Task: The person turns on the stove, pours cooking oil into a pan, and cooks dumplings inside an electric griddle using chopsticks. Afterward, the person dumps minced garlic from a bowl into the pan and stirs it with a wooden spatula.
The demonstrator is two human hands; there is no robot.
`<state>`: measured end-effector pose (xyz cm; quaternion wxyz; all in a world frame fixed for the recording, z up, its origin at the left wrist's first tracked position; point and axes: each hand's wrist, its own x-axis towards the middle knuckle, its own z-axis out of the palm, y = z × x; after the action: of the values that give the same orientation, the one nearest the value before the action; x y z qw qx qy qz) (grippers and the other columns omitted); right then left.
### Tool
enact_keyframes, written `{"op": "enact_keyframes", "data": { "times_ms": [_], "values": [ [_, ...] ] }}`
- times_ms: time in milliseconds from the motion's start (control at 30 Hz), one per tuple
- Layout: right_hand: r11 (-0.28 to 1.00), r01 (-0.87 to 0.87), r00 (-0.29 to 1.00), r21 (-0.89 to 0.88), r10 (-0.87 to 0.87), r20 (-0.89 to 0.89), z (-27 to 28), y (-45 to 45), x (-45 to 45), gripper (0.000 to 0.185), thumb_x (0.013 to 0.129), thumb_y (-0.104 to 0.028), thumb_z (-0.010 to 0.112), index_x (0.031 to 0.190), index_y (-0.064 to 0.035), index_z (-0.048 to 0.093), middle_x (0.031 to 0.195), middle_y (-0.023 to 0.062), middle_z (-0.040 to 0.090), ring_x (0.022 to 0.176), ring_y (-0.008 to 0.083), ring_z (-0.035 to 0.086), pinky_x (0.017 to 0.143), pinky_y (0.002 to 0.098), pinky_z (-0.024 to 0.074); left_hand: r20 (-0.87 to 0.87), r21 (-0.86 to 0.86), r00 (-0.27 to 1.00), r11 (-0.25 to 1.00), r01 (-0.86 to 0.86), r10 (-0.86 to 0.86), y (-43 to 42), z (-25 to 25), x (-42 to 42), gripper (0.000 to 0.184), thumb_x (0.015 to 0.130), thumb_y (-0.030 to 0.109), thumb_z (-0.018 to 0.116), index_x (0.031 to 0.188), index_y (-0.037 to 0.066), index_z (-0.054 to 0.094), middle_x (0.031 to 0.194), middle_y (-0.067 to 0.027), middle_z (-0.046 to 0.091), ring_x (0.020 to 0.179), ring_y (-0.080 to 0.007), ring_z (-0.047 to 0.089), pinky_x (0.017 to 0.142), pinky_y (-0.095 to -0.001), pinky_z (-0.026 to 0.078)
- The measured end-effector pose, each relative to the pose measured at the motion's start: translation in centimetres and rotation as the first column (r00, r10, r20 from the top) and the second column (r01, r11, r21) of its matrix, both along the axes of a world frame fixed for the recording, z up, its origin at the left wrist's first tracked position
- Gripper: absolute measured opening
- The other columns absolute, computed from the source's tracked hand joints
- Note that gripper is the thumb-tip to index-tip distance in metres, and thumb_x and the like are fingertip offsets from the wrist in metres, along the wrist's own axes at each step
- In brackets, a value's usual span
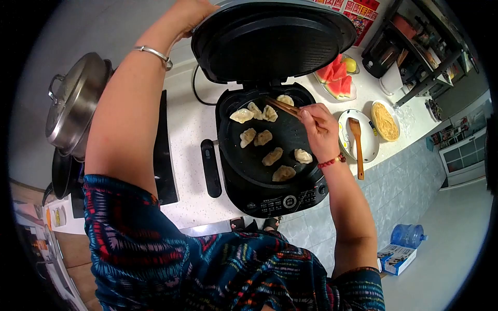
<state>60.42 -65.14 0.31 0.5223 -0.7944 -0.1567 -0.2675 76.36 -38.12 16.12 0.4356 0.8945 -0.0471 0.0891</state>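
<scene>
Several dumplings (263,137) lie scattered on the black plate of an open electric griddle (233,166). My right hand (322,130) is closed round wooden chopsticks (282,107), whose tips reach over the far part of the plate, close to the dumplings there. I cannot tell whether the tips touch one. Up at the raised griddle lid (275,49), my left hand (188,16) grips the left edge; its fingertips are hidden behind the lid.
Watermelon slices (337,78) sit right of the lid. A wooden spatula (357,147) rests across a white plate (372,140), beside a bowl of pale yellow food (385,122). Left are a lidded steel pot (78,98) and dark cooktop (165,155). A black rack (415,52) stands back right.
</scene>
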Motion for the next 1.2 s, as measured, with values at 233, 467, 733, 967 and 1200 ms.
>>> {"op": "enact_keyframes", "data": {
  "times_ms": [233, 467, 733, 967, 1200],
  "values": [
    [0.894, 0.063, 0.962, 0.444, 0.064, -0.266, 3.6, -1.8, -1.3, 0.017, 0.086, -0.015, 0.052, 0.085, 0.0017, 0.056, 0.079, 0.0058, 0.06, 0.065, 0.0118, 0.058, 0.059, 0.0211, 0.0476, 0.216, 0.972, 0.883, 0.177, -0.154, -0.416, 0.9, -0.2, 2.4, 0.013, 0.067, 0.017, 0.055, 0.062, 0.007, 0.061, 0.06, -0.0137, 0.06, 0.052, -0.0247, 0.059, 0.049, -0.0348, 0.046],
    [0.931, 0.049, 0.951, 0.363, 0.067, -0.301, 2.5, -1.3, -1.3, 0.014, 0.086, -0.013, 0.053, 0.087, 0.0014, 0.055, 0.079, 0.0072, 0.06, 0.064, 0.0106, 0.058, 0.058, 0.0205, 0.0489, 0.077, 0.62, 0.986, 0.782, 0.069, -0.148, -0.2, 0.3, -0.3, 0.017, 0.074, 0.021, 0.056, 0.072, 0.006, 0.061, 0.056, -0.0053, 0.055, 0.045, -0.0142, 0.049, 0.04, -0.0281, 0.037],
    [0.98, 0.075, 0.986, 0.185, -0.045, -0.16, 1.9, -0.9, 0.7, 0.016, 0.084, -0.01, 0.054, 0.076, 0.003, 0.056, 0.069, 0.0056, 0.051, 0.065, 0.0113, 0.054, 0.058, 0.0214, 0.0445, -0.018, 0.035, 0.998, 0.997, 0.062, -0.062, 0.1, -0.2, -0.6, 0.021, 0.08, 0.025, 0.058, 0.081, 0.005, 0.062, 0.058, 0.0011, 0.053, 0.043, -0.0065, 0.044, 0.035, -0.0207, 0.031],
    [0.951, 0.214, 0.961, 0.222, -0.165, -0.222, 3.3, -2.2, -0.9, 0.015, 0.084, -0.011, 0.054, 0.077, 0.002, 0.057, 0.069, 0.006, 0.056, 0.062, 0.0106, 0.055, 0.057, 0.0214, 0.0441, -0.048, 0.033, 0.998, 0.999, 0.031, -0.029, -0.3, -0.1, 0.3, 0.02, 0.076, 0.022, 0.057, 0.071, 0.003, 0.061, 0.056, -0.0051, 0.054, 0.044, -0.0126, 0.048, 0.039, -0.0275, 0.036],
    [0.945, 0.186, 0.928, 0.268, -0.08, -0.363, 6.7, -4.5, -6.2, 0.017, 0.086, -0.012, 0.052, 0.088, 0.004, 0.056, 0.075, 0.0051, 0.058, 0.063, 0.0097, 0.056, 0.057, 0.0198, 0.045, 0.089, 0.601, 0.984, 0.796, 0.072, -0.156, 0.9, -0.3, 1.7, 0.026, 0.074, 0.021, 0.054, 0.063, -0.001, 0.06, 0.051, -0.01, 0.051, 0.042, -0.0166, 0.045, 0.038, -0.0341, 0.035]
  ]
}}
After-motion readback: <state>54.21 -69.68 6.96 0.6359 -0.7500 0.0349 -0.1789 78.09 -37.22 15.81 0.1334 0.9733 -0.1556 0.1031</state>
